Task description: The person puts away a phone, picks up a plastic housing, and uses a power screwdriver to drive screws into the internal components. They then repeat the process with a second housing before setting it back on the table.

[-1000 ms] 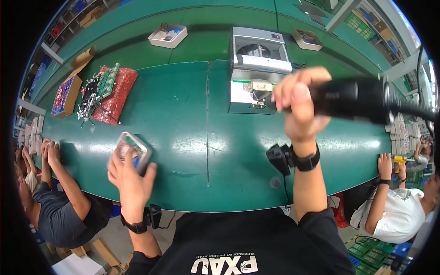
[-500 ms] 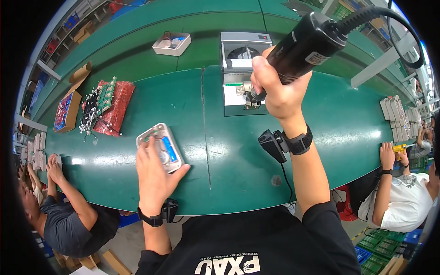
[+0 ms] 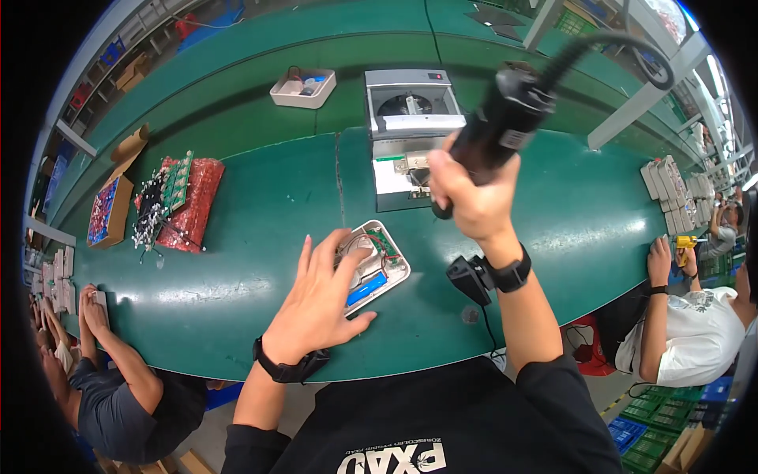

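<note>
My right hand [image 3: 478,201] is wrapped round a black corded electric screwdriver [image 3: 505,110], blurred by motion, its lower end just right of the screw feeder's front. That grey, box-shaped screw feeder [image 3: 416,126] has a dark round drum behind a window. Over the left side of a white plastic housing [image 3: 400,274] lies my left hand [image 3: 320,292], fingers spread, the fingertips on or just above it and the thumb apart from its near edge. Inside the housing are a blue cylindrical battery [image 3: 366,290], a green circuit board [image 3: 384,243] and thin wires; my fingers hide part of it.
A second white housing [image 3: 304,89] stands farther back. To the left are a red bubble-wrap bundle [image 3: 197,205] with circuit boards and wires, and a cardboard box [image 3: 110,212] of small parts. Stacked housings [image 3: 667,189] stand far right. Other people sit at both sides.
My left hand and the housing have moved right, and the housing has turned, its far end now tilted rightward. My right hand has shifted slightly left and nearer with the electric screwdriver.
</note>
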Demonstrator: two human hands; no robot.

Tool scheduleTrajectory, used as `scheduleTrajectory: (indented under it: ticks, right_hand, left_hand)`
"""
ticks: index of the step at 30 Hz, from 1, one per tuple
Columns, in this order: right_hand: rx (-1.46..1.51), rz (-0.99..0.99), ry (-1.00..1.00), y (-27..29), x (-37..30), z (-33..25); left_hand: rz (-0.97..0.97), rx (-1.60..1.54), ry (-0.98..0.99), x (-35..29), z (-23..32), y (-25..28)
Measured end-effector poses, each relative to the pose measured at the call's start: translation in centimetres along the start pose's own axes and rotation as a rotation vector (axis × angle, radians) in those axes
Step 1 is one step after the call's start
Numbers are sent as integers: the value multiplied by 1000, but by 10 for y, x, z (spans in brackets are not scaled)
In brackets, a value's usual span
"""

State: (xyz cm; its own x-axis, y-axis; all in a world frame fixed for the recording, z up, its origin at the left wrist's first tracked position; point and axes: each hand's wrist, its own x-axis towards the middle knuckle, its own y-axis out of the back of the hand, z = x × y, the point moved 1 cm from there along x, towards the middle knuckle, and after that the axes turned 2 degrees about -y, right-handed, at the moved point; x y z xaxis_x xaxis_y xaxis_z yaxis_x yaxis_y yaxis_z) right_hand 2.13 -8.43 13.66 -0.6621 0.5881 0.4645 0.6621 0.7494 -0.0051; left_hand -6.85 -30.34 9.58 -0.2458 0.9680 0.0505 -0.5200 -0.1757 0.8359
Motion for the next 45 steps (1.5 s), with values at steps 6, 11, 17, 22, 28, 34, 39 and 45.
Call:
scheduleTrajectory:
  ticks: [6,11,17,22,28,34,39,45]
  right_hand:
    - [84,22,-33,12,-13,-17]
    - [132,0,25,9,-15,-20]
    - [214,93,124,-4,0,-28]
    - [180,54,333,-13,28,-25]
    - [54,18,371,-16,42,-15]
    - [186,45,315,-19,29,-21]
    - [50,8,314,-15,24,-15]
    - [2,33,423,-14,26,-15]
  left_hand:
    - [-22,163,-109,15,3,-6]
    - [-11,169,-113,19,2,-13]
    - [15,165,-128,20,0,-18]
    - [71,158,-139,18,1,-20]
    - [107,158,-143,15,-1,-22]
    - [104,144,-159,15,-4,-22]
    - [109,134,-157,15,-5,-22]
    - [112,119,-162,15,-6,-22]
